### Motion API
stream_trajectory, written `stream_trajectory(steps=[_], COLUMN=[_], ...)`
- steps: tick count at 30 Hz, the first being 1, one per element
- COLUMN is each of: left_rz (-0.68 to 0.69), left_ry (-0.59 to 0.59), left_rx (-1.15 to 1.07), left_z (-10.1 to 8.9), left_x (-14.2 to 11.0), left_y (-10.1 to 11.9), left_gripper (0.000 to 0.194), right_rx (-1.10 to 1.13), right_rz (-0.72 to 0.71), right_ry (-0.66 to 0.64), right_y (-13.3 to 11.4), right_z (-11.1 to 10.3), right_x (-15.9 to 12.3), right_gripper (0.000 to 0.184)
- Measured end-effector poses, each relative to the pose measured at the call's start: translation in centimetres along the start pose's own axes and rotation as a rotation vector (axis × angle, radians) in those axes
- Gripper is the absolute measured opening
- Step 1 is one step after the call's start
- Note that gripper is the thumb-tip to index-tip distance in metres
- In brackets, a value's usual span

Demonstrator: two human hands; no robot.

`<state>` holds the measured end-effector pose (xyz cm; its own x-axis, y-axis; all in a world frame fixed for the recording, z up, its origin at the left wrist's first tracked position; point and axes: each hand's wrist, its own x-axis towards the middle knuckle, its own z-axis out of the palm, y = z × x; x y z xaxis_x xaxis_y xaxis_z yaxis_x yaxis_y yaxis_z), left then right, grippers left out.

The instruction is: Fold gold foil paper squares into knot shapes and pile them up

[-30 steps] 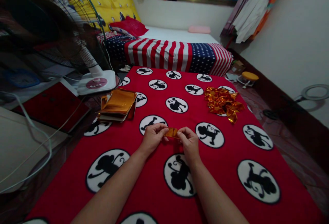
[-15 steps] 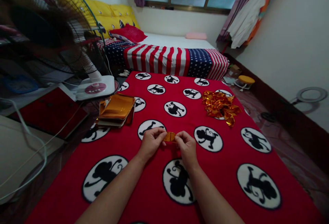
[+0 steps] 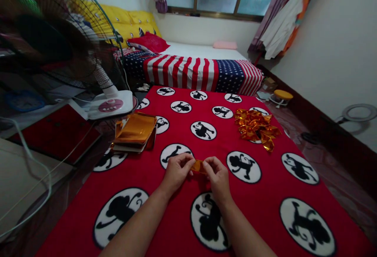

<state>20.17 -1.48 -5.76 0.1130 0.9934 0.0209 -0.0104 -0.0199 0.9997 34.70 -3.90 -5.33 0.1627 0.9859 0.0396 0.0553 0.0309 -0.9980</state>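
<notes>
Between my two hands is a small folded strip of shiny gold foil paper [image 3: 198, 166], held just above the red cloth. My left hand [image 3: 178, 170] pinches its left end between thumb and fingers. The right end is pinched by my right hand [image 3: 217, 174] in the same way. Beyond my left hand lies a stack of flat gold foil paper sheets [image 3: 137, 128]. Farther off on the right is a pile of folded gold foil pieces [image 3: 255, 125].
A red cloth with monkey prints [image 3: 153, 206] covers the surface before me. At left stands an electric fan [image 3: 110, 103], with a white cable [image 3: 44, 166] nearby. A bed with a striped cover [image 3: 182, 68] is at the back, and a yellow-topped stool [image 3: 283, 94] stands right.
Both hands still grip the foil strip, and the fingers have shifted slightly along it. The whole scene sits a little lower in view as the camera tilts.
</notes>
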Motion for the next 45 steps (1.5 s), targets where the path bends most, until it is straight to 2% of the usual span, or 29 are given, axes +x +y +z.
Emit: stream_trajectory(steps=[10, 16, 22, 26, 36, 42, 45], left_rz=[-0.126, -0.127, -0.071, -0.091, -0.151, -0.199, -0.147], left_ry=[0.019, 0.034, -0.05, -0.092, 0.017, -0.06, -0.015], left_rx=[-0.051, -0.07, -0.102, -0.107, -0.135, -0.188, -0.187], left_z=[0.3, 0.3, -0.1, -0.2, -0.2, -0.3, 0.0], left_x=[0.0, 0.1, 0.0, -0.1, 0.2, 1.8, 3.3], left_y=[0.2, 0.0, -0.1, -0.2, -0.1, 0.9, 1.3], left_gripper=[0.024, 0.025, 0.029, 0.026, 0.031, 0.034, 0.028], right_rx=[-0.029, -0.065, -0.052, -0.052, -0.094, -0.113, -0.018], right_rz=[-0.015, -0.04, -0.021, -0.007, -0.045, -0.098, -0.032], right_ry=[0.025, 0.033, 0.053, 0.06, -0.031, -0.042, -0.029], right_y=[0.6, 0.8, 0.8, 0.6, 0.0, -0.6, -0.7], right_z=[-0.2, -0.1, -0.3, -0.3, 0.1, -0.2, 0.0], right_x=[-0.2, -0.1, -0.1, 0.0, 1.9, 3.0, 3.9], right_gripper=[0.02, 0.02, 0.022, 0.025, 0.021, 0.021, 0.025])
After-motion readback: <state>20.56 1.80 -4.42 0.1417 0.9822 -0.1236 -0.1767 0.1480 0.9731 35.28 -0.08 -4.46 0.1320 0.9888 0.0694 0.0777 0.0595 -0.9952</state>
